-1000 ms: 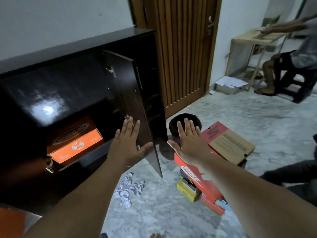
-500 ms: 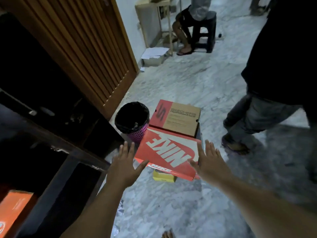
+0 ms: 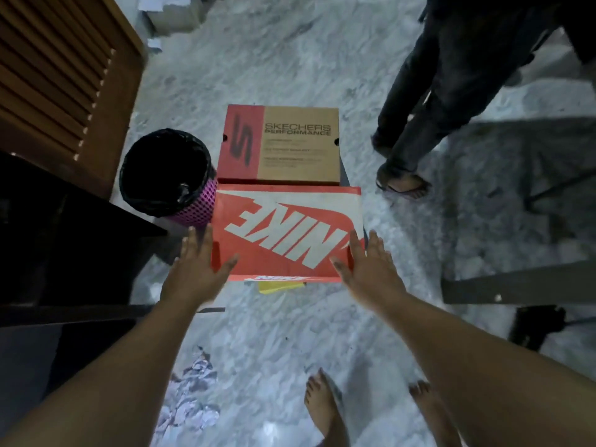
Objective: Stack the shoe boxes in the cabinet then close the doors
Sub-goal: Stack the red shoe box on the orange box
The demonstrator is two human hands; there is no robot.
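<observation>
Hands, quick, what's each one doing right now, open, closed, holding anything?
Left hand: open, fingers spread, at the left edge of the Nike box, not gripping yet.
Right hand: open, at the box's right edge, not gripping yet.

A black-lined pink bin (image 3: 167, 175) stands by a slatted wooden door (image 3: 61, 75); crumpled paper (image 3: 193, 411) lies on the marble floor (image 3: 290, 343); a bystander's legs (image 3: 419, 101) stand nearby.

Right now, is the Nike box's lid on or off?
On. The Nike box shows its full printed lid facing up, seated flat, with the left hand and right hand at its sides.
</observation>
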